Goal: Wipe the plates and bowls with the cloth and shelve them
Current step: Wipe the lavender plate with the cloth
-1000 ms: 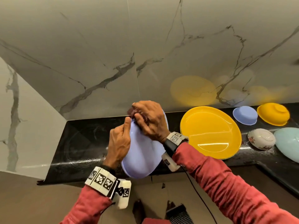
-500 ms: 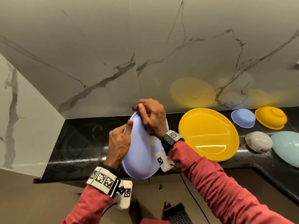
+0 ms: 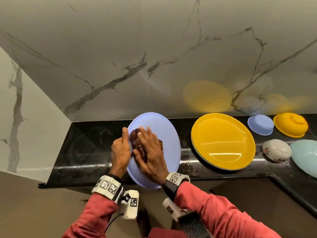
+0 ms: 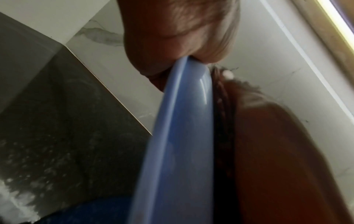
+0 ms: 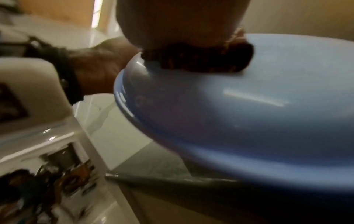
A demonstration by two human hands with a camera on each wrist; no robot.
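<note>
A lavender-blue plate (image 3: 164, 134) is held above the black counter (image 3: 85, 152), its face turned up toward me. My left hand (image 3: 121, 148) grips the plate's left rim (image 4: 182, 94), thumb on top. My right hand (image 3: 151, 152) lies flat with straight fingers on a dark maroon cloth (image 3: 135, 140) and presses it onto the plate's face. In the right wrist view the cloth (image 5: 201, 60) is squashed between palm and plate (image 5: 249, 113).
To the right on the counter lie a yellow plate (image 3: 223, 141), an upturned small blue bowl (image 3: 260, 124), an upturned yellow bowl (image 3: 290, 124), a floral white bowl (image 3: 276, 150) and a pale green plate (image 3: 307, 155). A marble wall (image 3: 154, 57) rises behind.
The plate has turned from edge-on and tilted to face up. My right hand moved from the plate's top rim down onto its face, fingers flattening over the cloth.
</note>
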